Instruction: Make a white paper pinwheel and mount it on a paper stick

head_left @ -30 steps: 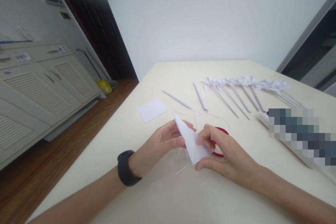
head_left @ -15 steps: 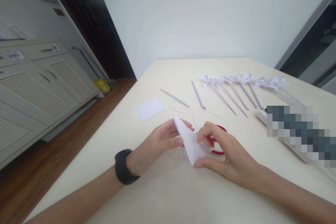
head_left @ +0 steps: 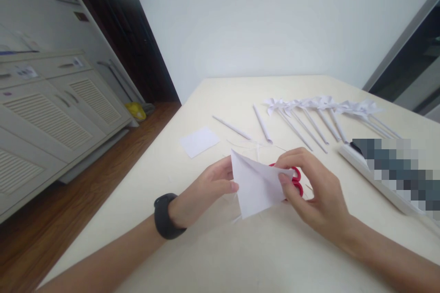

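A white square sheet of paper (head_left: 259, 187) with a diagonal crease is held up between my hands. My left hand (head_left: 216, 181), with a black band on its wrist, grips the sheet's left edge, thumb in front and fingers partly behind. At the opposite corner my right hand (head_left: 309, 187) pinches the paper between thumb and fingers. Behind the sheet lie scissors with red handles (head_left: 297, 183), mostly covered by paper and hand. Thin white strings (head_left: 257, 151) lie on the table just beyond.
On the table (head_left: 192, 256) lie another white sheet (head_left: 200, 142), two rolled paper sticks (head_left: 232, 127) and several paper pinwheels (head_left: 309, 105) on sticks at the back right. A long white object (head_left: 374, 171), partly blurred out, sits at the right.
The paper, folded into a triangle before, has been opened out into a creased square. My right hand has moved right and up to its corner; my left hand has barely shifted.
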Motion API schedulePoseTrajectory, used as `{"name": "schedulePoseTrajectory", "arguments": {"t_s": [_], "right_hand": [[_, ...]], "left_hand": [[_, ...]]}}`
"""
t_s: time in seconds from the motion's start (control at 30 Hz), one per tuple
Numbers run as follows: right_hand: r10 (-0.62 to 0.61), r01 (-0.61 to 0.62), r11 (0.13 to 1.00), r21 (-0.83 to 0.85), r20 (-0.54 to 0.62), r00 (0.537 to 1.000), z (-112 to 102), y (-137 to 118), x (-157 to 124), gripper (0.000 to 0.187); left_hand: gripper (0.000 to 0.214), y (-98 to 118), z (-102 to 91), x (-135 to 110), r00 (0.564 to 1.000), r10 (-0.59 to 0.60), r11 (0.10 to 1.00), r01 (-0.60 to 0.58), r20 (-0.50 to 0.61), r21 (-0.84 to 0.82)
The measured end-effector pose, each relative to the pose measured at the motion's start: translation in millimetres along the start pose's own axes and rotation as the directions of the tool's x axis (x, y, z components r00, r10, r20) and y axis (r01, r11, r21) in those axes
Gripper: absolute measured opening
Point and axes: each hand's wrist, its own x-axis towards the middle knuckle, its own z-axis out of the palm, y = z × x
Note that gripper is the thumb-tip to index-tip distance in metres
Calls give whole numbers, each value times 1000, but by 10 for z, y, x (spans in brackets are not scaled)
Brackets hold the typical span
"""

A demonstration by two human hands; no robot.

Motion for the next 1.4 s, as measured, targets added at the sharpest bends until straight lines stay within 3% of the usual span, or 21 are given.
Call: {"name": "schedulePoseTrajectory", "arguments": {"t_s": [0.1,0.27,0.47,0.6,0.77,0.87,1.0,1.13,1.23,1.3,1.4], "right_hand": [[218,-221,974,48,59,974,11,11,41,6],[451,-490,834,255,198,870,5,22,55,17],[497,-607,686,400,351,794,22,7,57,19],[493,-622,638,454,380,782,14,-3,89,8],[530,-688,590,422,441,724,-27,-25,151,19],[475,-652,642,405,458,752,-22,2,144,8],[433,-581,697,421,399,808,27,69,87,5],[417,-571,706,419,407,813,55,90,58,6],[412,-567,719,402,411,813,56,73,55,8],[396,-542,744,390,397,828,58,59,49,10],[361,-495,798,343,385,850,60,45,31,11]], "left_hand": [[37,-25,-11,-20,1000,2,1000,-2,-11,-18],[24,-25,10,-44,994,-68,997,71,-83,33],[30,-18,101,-57,978,-171,983,177,-119,49],[38,-30,91,-49,974,-185,982,188,-132,9],[41,23,56,-34,974,-174,984,179,-144,24],[39,59,69,-42,978,-179,981,186,-108,58],[39,67,57,-45,981,-185,981,188,-62,45],[47,51,29,-15,964,-262,965,261,-39,-25],[58,42,67,2,942,-325,944,317,-89,-87],[45,35,104,-3,936,-340,940,333,-94,-80],[33,20,120,-25,941,-338,941,338,-9,-16]]}}
